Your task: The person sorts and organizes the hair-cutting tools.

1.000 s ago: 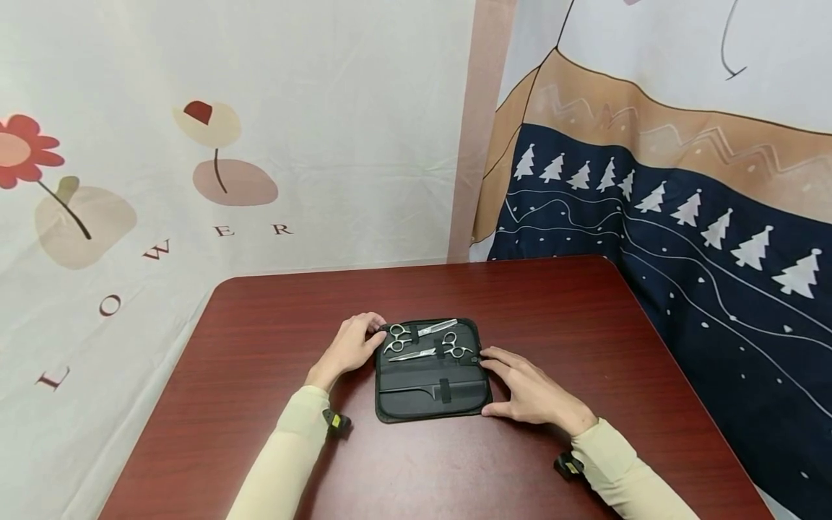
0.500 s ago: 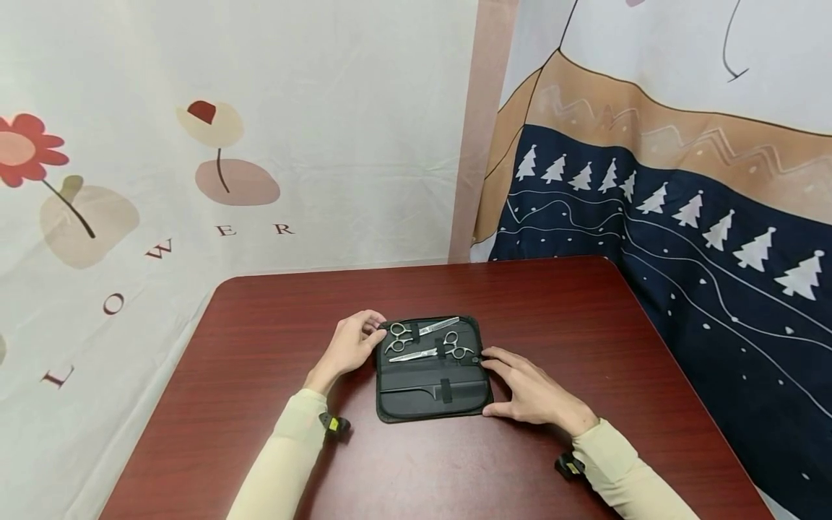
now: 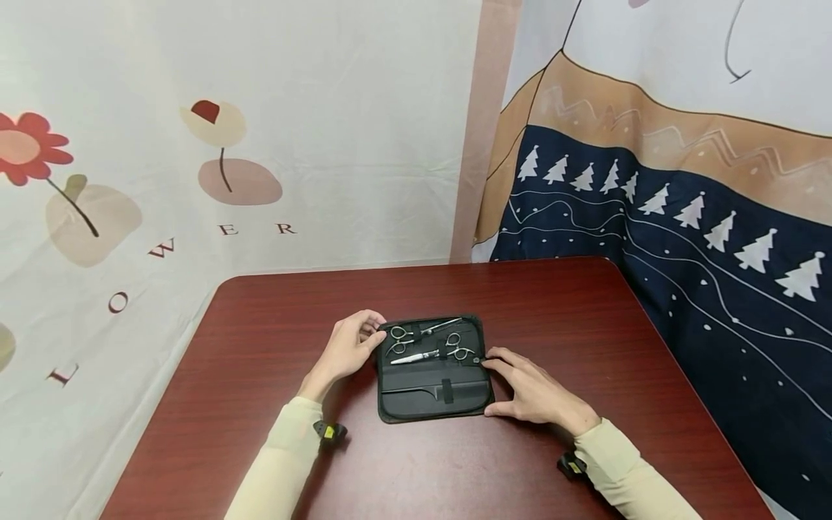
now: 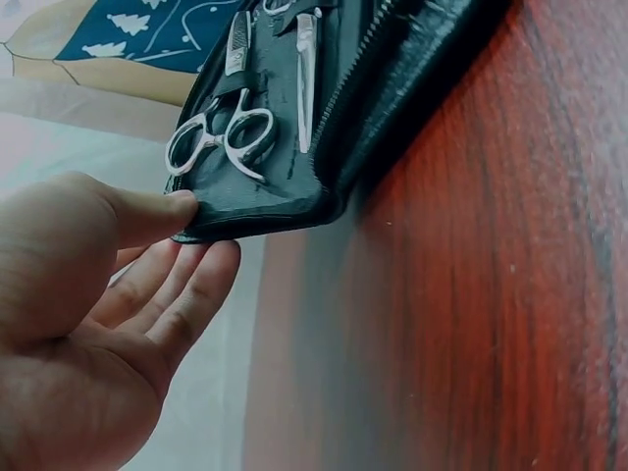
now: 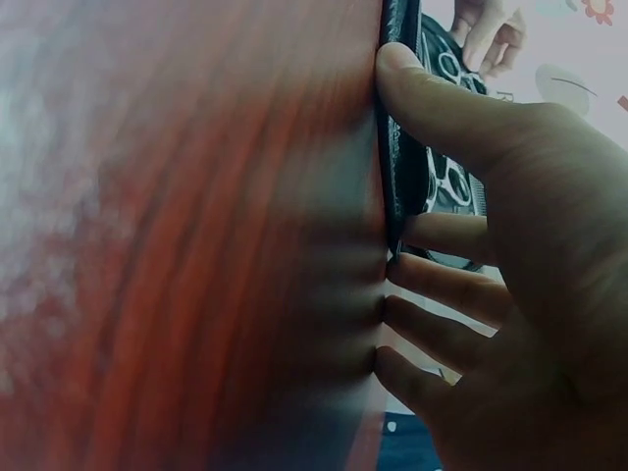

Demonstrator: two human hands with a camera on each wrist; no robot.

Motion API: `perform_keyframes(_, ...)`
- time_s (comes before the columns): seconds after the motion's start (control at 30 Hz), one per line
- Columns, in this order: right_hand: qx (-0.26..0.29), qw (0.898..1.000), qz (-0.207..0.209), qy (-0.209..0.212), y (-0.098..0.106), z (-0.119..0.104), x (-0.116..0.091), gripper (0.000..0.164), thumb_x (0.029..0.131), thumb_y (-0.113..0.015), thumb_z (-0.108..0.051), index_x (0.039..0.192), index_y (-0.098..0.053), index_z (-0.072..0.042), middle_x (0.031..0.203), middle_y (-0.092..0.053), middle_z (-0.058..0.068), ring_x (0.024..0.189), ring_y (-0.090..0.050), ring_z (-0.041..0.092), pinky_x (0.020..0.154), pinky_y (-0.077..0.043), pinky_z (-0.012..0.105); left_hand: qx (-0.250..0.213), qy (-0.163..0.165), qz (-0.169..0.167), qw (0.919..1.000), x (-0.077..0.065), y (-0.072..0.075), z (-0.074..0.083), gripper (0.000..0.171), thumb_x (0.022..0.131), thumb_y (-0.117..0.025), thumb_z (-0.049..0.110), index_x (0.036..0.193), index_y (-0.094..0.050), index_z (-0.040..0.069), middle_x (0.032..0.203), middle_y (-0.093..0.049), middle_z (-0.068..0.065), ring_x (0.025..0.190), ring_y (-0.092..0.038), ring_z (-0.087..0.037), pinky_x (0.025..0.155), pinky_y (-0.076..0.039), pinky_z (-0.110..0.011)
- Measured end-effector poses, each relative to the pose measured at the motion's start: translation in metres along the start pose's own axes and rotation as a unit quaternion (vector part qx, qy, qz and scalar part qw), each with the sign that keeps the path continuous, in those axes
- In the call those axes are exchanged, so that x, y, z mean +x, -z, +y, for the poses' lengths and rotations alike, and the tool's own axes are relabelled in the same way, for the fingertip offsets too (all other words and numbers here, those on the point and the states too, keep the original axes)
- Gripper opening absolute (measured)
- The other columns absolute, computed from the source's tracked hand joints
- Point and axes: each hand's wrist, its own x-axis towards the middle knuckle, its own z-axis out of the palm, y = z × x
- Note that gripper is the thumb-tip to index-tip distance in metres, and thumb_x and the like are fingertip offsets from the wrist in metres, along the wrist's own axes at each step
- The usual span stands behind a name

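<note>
Your L hand pinches the case at its far-left corner btwn thumb and fingers; your R hand, fingers loosely spread, just touches its right edge, gripping nothing. So case is on the table, right of L fingers, left of R. Far scissors & near scissors run approx left-right, handles at opposite ends.

Pale floral cloth hangs behind red-brn tbl, navy tree cloth on R.
</note>
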Motion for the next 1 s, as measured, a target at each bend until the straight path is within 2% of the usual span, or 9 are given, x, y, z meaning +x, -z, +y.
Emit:
perform_keyframes(0.2, 0.003, 1.000, -0.005, -0.006, 0.001, 0.000, -0.001, 0.083, 0.076, -0.083, -0.058, 0.138, -0.064, -0.006, 0.145, -0.052, 0.006, 0.130, -0.048, 0.021, 0.107, -0.045, 0.048, -0.004, -0.021, -0.002, 0.9998, -0.007, 0.004, 0.008, 0.013, 0.091, -0.074, 0.000, 0.102, -0.069, 0.004, 0.091, -0.068, -0.007, 0.083, -0.066, -0.015, 0.072, -0.062, -0.033)
perform_keyframes(0.47, 0.004, 1.000, -0.006, -0.007, 0.000, 0.002, -0.001, 0.082, 0.076, -0.084, -0.058, 0.138, -0.064, -0.007, 0.145, -0.052, 0.005, 0.131, -0.047, 0.019, 0.107, -0.045, 0.046, -0.010, -0.051, -0.015, 0.9985, -0.019, 0.009, 0.021, 0.013, 0.091, -0.073, -0.004, 0.101, -0.068, 0.002, 0.092, -0.068, -0.007, 0.083, -0.067, -0.017, 0.072, -0.063, -0.038)
perform_keyframes(0.63, 0.004, 1.000, -0.006, -0.005, 0.000, 0.002, -0.001, 0.082, 0.076, -0.083, -0.058, 0.139, -0.064, -0.008, 0.146, -0.051, 0.004, 0.132, -0.047, 0.019, 0.107, -0.045, 0.046, -0.003, -0.066, -0.020, 0.9976, -0.027, 0.013, 0.028, 0.014, 0.091, -0.074, -0.003, 0.100, -0.068, 0.006, 0.093, -0.068, -0.004, 0.083, -0.068, -0.015, 0.071, -0.062, -0.034)
perform_keyframes(0.93, 0.007, 1.000, -0.015, -0.016, 0.002, 0.001, -0.002, 0.082, 0.078, -0.082, -0.059, 0.140, -0.063, -0.009, 0.150, -0.048, 0.005, 0.135, -0.045, 0.022, 0.108, -0.045, 0.048, -0.013, -0.066, -0.042, 0.9968, -0.041, 0.015, 0.030, 0.015, 0.090, -0.076, -0.001, 0.098, -0.069, 0.010, 0.095, -0.068, 0.001, 0.085, -0.069, -0.011, 0.075, -0.063, -0.031)
perform_keyframes(1.0, 0.008, 1.000, -0.014, -0.017, 0.001, 0.001, -0.003, 0.082, 0.078, -0.082, -0.060, 0.140, -0.064, -0.009, 0.151, -0.048, 0.005, 0.136, -0.044, 0.023, 0.108, -0.045, 0.049, -0.009, -0.076, -0.047, 0.9960, -0.044, 0.015, 0.030, 0.015, 0.090, -0.075, -0.001, 0.099, -0.069, 0.010, 0.095, -0.068, 0.001, 0.086, -0.069, -0.011, 0.076, -0.062, -0.030)
